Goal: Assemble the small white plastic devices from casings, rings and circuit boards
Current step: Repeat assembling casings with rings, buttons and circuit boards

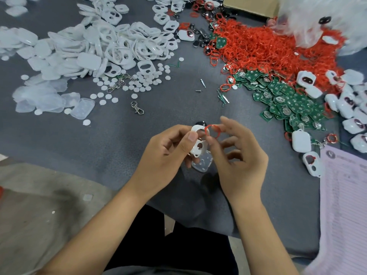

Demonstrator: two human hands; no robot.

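Hands meet above the near middle of the grey bench (151, 108). Left hand (164, 153) grips a white casing (196, 142), thumb curled over its upper opening; a clear cover (202, 164) sits under its fingers. Right hand (236, 155) pinches a red ring (212, 131) between thumb and forefinger, just beside the casing's top edge, other fingers loosely curled. Far left: heap of casings (111, 42) and white discs (139, 82). Far right: heap of rings (264, 46), green boards (288, 100). Right edge: assembled devices (349, 108), pink sheet (345, 205).
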